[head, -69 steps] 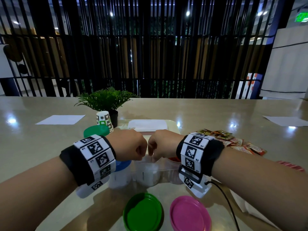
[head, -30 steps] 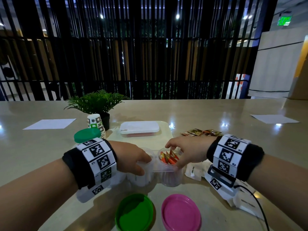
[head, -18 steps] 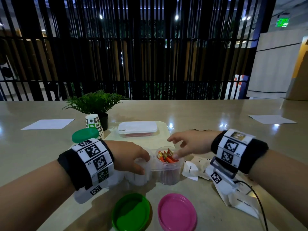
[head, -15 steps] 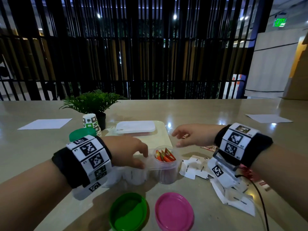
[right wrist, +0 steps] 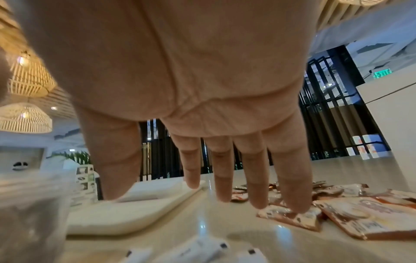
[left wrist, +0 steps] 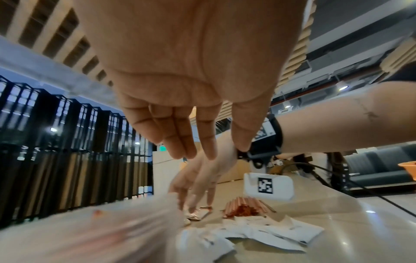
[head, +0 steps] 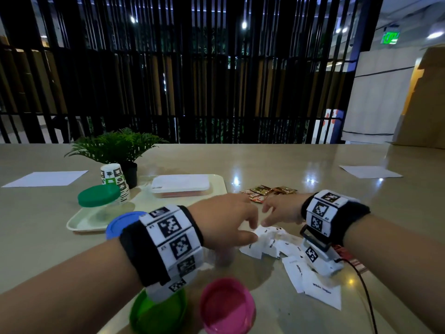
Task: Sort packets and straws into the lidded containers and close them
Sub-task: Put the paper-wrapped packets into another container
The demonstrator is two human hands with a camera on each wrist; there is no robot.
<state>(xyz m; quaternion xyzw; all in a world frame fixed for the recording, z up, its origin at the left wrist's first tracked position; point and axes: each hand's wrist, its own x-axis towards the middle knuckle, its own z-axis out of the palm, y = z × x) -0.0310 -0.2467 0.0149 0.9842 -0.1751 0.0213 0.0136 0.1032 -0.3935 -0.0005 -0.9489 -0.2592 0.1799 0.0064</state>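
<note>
At the far left of the surface (head: 277, 165) a green-lidded container (head: 99, 197) stands on a pale tray (head: 79, 222), with a blue lid (head: 122, 224) just in front of it and loose green (head: 156, 314) and pink (head: 227, 306) lids lying nearest the person. The left hand (head: 222, 220) hangs with fingers straight and relaxed, holding nothing, above a blurred clear container (left wrist: 90, 234) beside a heap of white packets (head: 272, 243). To the right, the right hand (head: 280, 210) is also spread and holds nothing, its fingertips (right wrist: 292, 204) reaching down onto orange-brown packets (right wrist: 290, 216) lying on the surface, with a bundle of reddish straws (left wrist: 243, 207) near it.
</note>
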